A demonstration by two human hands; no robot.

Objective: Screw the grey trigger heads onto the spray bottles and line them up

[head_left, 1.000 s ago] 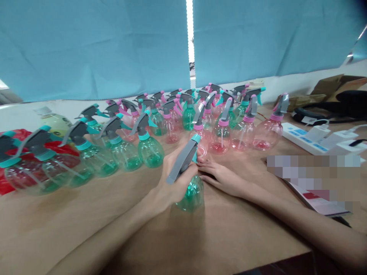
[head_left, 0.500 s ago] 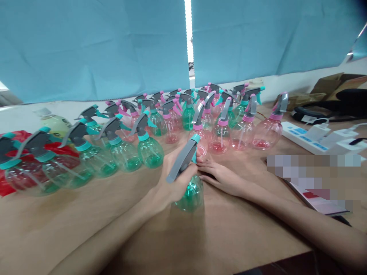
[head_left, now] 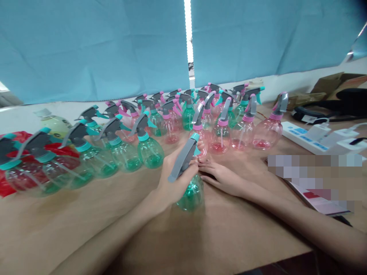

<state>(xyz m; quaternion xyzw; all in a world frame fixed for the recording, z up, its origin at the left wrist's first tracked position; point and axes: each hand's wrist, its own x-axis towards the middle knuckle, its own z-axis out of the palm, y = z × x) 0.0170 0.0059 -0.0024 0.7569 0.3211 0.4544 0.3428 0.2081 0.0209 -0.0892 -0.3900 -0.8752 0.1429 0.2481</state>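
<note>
A spray bottle (head_left: 190,194) with a clear green body, grey head and turquoise nozzle stands on the table in front of me. My left hand (head_left: 174,173) is wrapped round its neck, just under the head. Beside it, my right hand (head_left: 222,177) rests low with its fingers stretched toward the bottle. Whether those fingertips touch the bottle is hard to make out. Close behind are pink spray bottles (head_left: 220,143), and a green spray bottle (head_left: 150,152) stands to the left of my left hand.
Several more green spray bottles (head_left: 126,154) line the left side, near a red plastic bag (head_left: 7,185) and a pale jug (head_left: 54,124). On the right lie a white power strip (head_left: 304,137), a flat pixelated item (head_left: 323,202), black headphones (head_left: 306,114) and cardboard (head_left: 338,86). Blue curtains (head_left: 100,49) hang behind.
The held bottle's head has tipped very slightly to the right within my left hand. Both hands and the other bottles stay almost where they were.
</note>
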